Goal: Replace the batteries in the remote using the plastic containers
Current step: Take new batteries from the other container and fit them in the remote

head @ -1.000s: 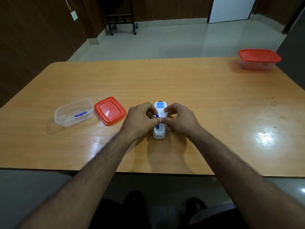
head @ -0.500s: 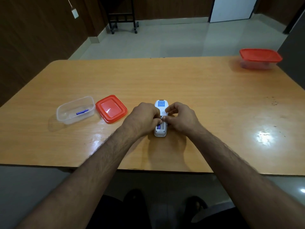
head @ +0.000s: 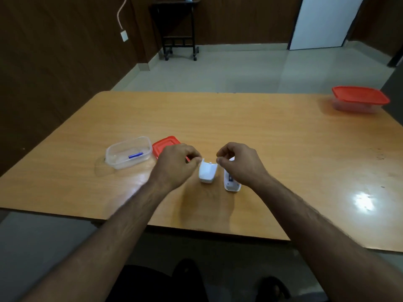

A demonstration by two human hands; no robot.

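Note:
A white battery cover (head: 207, 173) hangs between my two hands, pinched at its top corners by the fingertips of my left hand (head: 176, 164) and my right hand (head: 239, 165). The white remote (head: 231, 183) lies on the wooden table (head: 261, 138) just right of the cover. Its back faces up with the battery bay open and something dark inside, and my right hand hides its far end. An open clear container (head: 128, 152) at the left holds one blue battery (head: 135, 155). Its red lid (head: 162, 144) lies beside it, partly behind my left hand.
A second clear container with its red lid on (head: 359, 99) stands at the table's far right corner. A dark wheeled stand (head: 178, 29) is on the floor beyond the table. The near table edge runs just below my forearms.
My hands have come off the remote's battery bay and now hold the detached white cover up between them, left of the remote. The camera view has tilted and widened.

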